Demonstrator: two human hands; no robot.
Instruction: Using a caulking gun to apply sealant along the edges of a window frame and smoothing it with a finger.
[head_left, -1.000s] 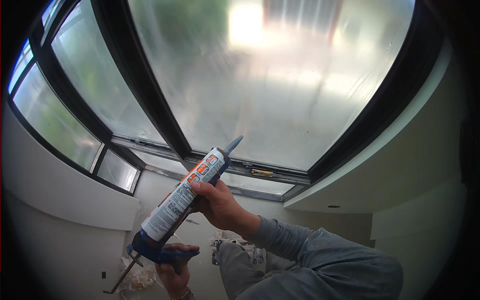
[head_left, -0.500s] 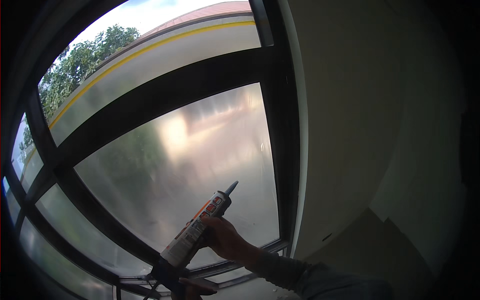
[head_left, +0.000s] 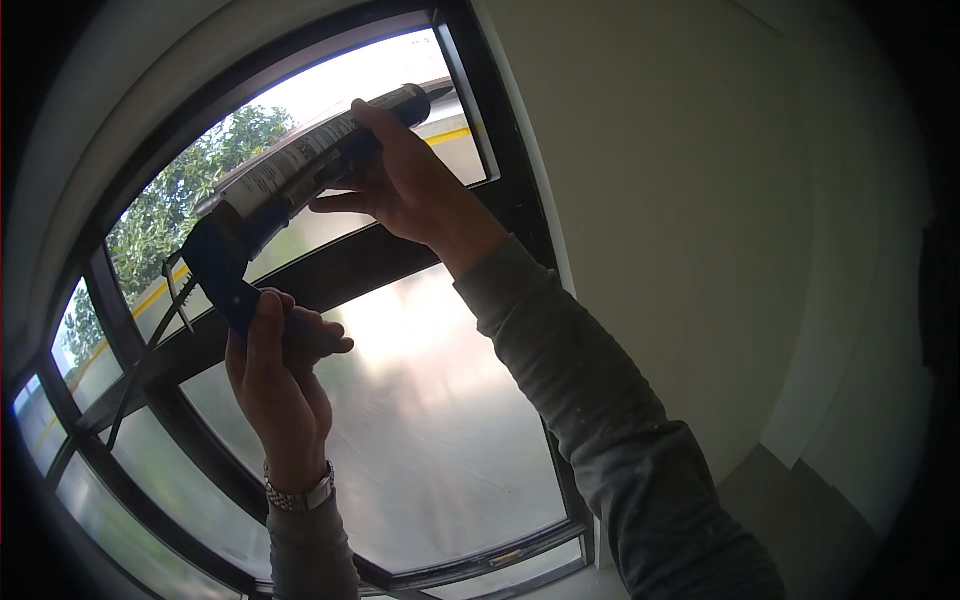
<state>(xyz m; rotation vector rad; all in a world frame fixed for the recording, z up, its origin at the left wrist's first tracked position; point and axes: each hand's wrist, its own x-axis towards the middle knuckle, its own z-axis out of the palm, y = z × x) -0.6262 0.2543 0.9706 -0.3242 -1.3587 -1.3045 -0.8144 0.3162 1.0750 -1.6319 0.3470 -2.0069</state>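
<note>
A caulking gun [head_left: 218, 262] with a white-labelled tube [head_left: 280, 165] is raised across the upper window pane, angled up to the right. Its dark nozzle [head_left: 438, 93] lies near the top right corner of the pane in the picture; whether it touches the frame I cannot tell. My left hand [head_left: 280, 385], with a metal watch on the wrist, grips the blue trigger handle at the lower left end. Farther up, my right hand [head_left: 415, 190] holds the barrel and tube, its thumb along the side. A bent plunger rod hangs from the back of the gun.
Black window frames [head_left: 320, 265] divide frosted panes [head_left: 380, 420] and clearer upper glass, with a tree [head_left: 250, 130] and a yellow stripe outside. A pale wall [head_left: 680, 200] rises on the right. A small yellowish object [head_left: 510, 557] lies on the lower sill.
Both hands have lifted the caulking gun from low in front of the window up to the upper pane. The view has tilted upward, bringing trees and sky into sight.
</note>
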